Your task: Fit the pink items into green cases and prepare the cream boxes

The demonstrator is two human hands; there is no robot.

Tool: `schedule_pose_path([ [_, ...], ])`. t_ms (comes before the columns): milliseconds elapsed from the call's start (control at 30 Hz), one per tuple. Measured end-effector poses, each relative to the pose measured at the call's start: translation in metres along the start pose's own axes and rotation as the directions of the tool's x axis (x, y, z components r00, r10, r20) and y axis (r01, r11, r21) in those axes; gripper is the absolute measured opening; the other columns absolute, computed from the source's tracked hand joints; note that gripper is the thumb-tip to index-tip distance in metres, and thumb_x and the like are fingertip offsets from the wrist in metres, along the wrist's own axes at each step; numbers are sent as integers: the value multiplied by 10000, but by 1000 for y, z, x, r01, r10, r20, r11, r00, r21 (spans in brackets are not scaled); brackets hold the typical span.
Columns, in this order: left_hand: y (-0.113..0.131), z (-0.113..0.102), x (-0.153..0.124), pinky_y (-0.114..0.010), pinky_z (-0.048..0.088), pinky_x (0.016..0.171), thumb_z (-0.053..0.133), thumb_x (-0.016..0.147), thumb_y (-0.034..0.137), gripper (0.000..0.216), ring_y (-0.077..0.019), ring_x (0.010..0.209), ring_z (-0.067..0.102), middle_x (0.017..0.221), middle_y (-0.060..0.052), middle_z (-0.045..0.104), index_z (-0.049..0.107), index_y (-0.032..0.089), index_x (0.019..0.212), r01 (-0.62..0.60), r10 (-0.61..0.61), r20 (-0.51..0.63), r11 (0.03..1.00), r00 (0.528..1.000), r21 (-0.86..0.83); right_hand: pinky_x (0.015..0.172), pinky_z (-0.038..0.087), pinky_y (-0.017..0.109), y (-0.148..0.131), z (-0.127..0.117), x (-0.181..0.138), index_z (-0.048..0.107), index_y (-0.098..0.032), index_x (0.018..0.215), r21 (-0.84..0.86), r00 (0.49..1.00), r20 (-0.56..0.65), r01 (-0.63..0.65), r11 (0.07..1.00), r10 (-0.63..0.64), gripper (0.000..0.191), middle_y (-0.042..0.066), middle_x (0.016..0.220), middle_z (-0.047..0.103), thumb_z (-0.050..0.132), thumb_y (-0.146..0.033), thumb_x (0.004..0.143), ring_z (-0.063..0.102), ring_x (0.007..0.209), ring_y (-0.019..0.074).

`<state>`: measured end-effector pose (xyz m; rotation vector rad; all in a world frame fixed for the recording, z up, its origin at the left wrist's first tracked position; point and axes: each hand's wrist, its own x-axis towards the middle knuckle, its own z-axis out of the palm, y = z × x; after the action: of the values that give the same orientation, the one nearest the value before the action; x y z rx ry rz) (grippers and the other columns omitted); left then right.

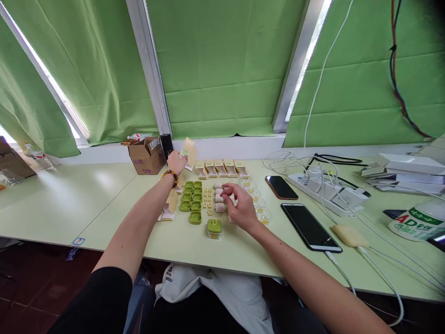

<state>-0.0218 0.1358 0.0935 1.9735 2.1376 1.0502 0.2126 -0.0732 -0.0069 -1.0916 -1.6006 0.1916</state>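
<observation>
My left hand (pixel 176 162), with a bead bracelet on the wrist, is stretched far forward and grips a small beige folded carton (pixel 188 153) near the back of the table. My right hand (pixel 239 204) hovers over the middle of the table with fingers pinched on a small pale pink piece (pixel 222 191). Below it lie rows of green square lids (pixel 193 195), small beige parts (pixel 207 198), pink pieces (pixel 219 207) and clear cases (pixel 259 204). One assembled green-topped case (pixel 214 228) stands nearest me. A row of beige cartons (pixel 220 168) lines the back.
An open brown cardboard box (pixel 148 155) and a black cylinder (pixel 167 144) stand at the back left. Two phones (pixel 281 187) (pixel 310 227), a power strip (pixel 327 188) with white cables, stacked white boxes (pixel 410 169) and a white bottle (pixel 417 222) fill the right. Green curtains (pixel 222 65) hang behind.
</observation>
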Motion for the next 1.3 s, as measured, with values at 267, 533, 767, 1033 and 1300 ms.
schedule_pose_path([
  [267, 8, 24, 3, -490, 342, 1149, 673, 959, 288, 194, -355, 1168, 726, 1126, -237, 773, 654, 97, 988, 71, -86, 108, 988, 990, 138, 802, 556, 399, -2, 0, -3, 665, -267, 1248, -26, 999, 38, 34, 999, -33, 285, 25, 934, 800, 602, -233, 973, 735, 897, 246],
  [533, 11, 38, -9, -485, 350, 1139, 654, 1039, 520, 467, -304, 1105, 680, 868, -176, 736, 614, 97, 847, 42, -82, 219, 983, 972, 178, 831, 565, 406, -2, 0, -3, 659, -265, 1268, -62, 994, 86, 74, 995, -68, 296, 22, 930, 791, 604, -236, 979, 735, 900, 249],
  [767, 6, 32, -7, -505, 319, 1158, 542, 1075, 549, 476, -377, 1289, 598, 1045, -228, 751, 616, 106, 916, 15, -66, 241, 979, 968, 205, 856, 581, 424, 1, -2, -3, 656, -266, 1286, -122, 989, 120, 105, 987, -90, 315, 27, 933, 800, 598, -213, 980, 747, 975, 274],
  [1033, 2, -1, 7, -577, 346, 1143, 589, 972, 446, 338, -448, 1205, 705, 1152, -256, 781, 749, 148, 977, -48, 4, 226, 981, 974, 189, 830, 584, 419, 6, -2, -2, 659, -267, 1284, -203, 986, 105, 149, 968, -129, 304, 38, 935, 805, 588, -208, 994, 750, 1010, 289],
  [1300, -3, -38, -64, -482, 411, 1147, 572, 987, 345, 296, -314, 1134, 721, 1099, -78, 833, 804, 242, 1140, -275, 272, 250, 961, 929, -26, 787, 559, 409, 6, -4, -1, 696, -242, 1187, -250, 974, 114, 219, 943, -196, 232, 50, 929, 808, 572, -194, 997, 726, 924, 271],
])
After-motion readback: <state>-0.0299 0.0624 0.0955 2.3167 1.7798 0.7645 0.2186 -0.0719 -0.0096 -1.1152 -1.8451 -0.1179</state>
